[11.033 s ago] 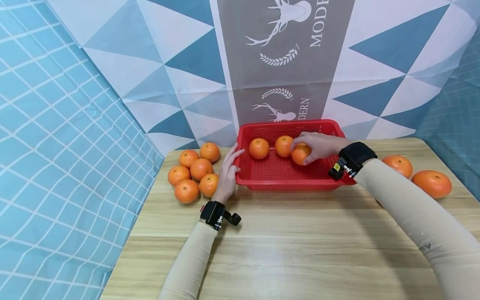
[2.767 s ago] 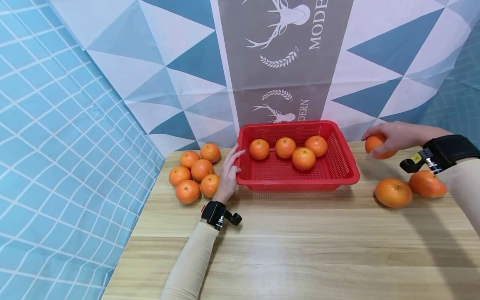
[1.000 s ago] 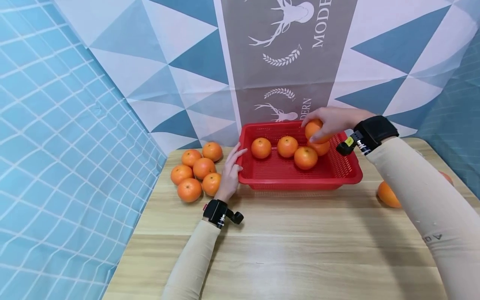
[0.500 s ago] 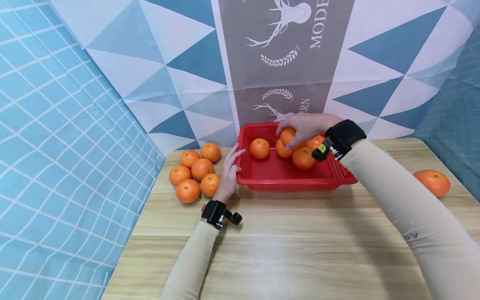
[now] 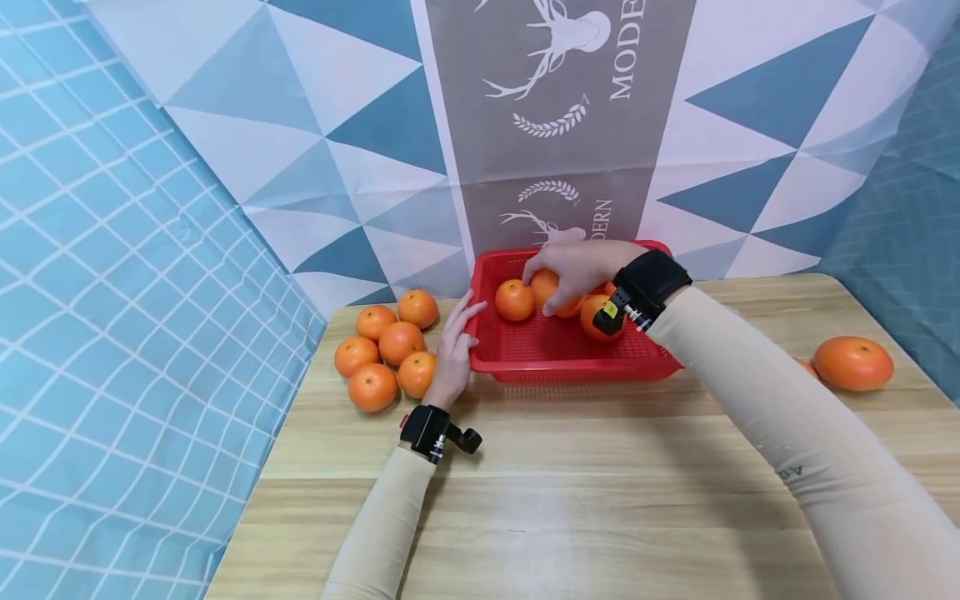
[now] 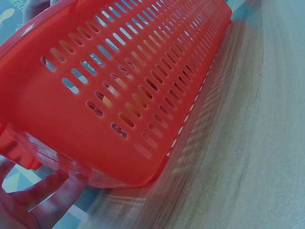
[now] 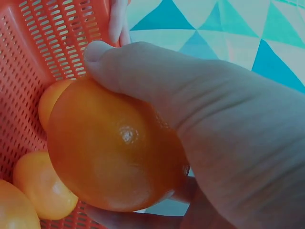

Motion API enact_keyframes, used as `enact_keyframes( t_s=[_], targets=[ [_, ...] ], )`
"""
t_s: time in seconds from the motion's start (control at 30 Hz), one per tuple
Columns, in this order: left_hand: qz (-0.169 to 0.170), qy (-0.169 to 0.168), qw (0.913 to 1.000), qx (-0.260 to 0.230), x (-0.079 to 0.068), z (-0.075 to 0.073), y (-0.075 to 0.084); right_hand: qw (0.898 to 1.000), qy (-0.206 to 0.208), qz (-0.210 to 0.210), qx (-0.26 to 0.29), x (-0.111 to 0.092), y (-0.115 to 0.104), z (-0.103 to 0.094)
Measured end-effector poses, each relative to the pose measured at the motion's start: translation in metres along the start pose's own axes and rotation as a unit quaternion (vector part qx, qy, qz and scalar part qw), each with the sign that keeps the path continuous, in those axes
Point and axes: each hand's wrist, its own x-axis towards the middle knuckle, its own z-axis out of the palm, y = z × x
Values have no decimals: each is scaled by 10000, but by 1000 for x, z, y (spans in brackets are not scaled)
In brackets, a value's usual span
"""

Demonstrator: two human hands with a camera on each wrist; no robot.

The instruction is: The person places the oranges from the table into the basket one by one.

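In the head view, my right hand (image 5: 576, 268) grips an orange (image 5: 544, 288) inside the red perforated basket (image 5: 577, 367), close beside the leftmost orange (image 5: 514, 300). The right wrist view shows the thumb across the top of the held orange (image 7: 114, 148) and fingers beneath it. More oranges (image 5: 600, 321) in the basket are partly hidden by the right hand and wrist band. At the basket's left end, my left hand (image 5: 452, 354) rests with extended fingers on the rim. Its fingertips touch the end wall in the left wrist view.
Several oranges (image 5: 401, 342) cluster on the wooden table (image 5: 517, 500) left of the left hand. To the right lies another orange (image 5: 853, 363), with one more (image 5: 806, 367) mostly behind the right sleeve. A patterned cloth (image 5: 555, 150) hangs behind the basket.
The right hand picked up an orange right of the basket, brought it over the basket, then moved left and lower with it. Earlier it set other oranges inside. The left hand stays at the rim.
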Motion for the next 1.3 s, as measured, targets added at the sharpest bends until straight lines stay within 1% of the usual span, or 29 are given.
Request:
enact_keyframes(
  t_s=[0.17,0.33,0.6,0.77,0.9,1.07,1.3],
  targets=[
    [-23,-9,10000,14,0,0,-1,9998,-117,-11,157,8,1,7],
    [-59,-36,10000,26,-1,-1,-1,9993,-131,150,305,14,2,19],
    [-83,-47,9999,48,-2,-1,-2,9983,-183,85,553,28,6,34],
    [-47,-52,9999,77,0,-1,-2,9982,-310,144,493,36,10,41],
    [-37,-48,10000,-2,1,-2,-5,9984,-308,221,425,39,12,45],
    [-95,-31,10000,-1,1,-2,-2,9976,-293,355,512,40,15,50],
    [-141,-38,9999,26,0,-2,0,9975,-421,343,451,52,26,63]
  ],
)
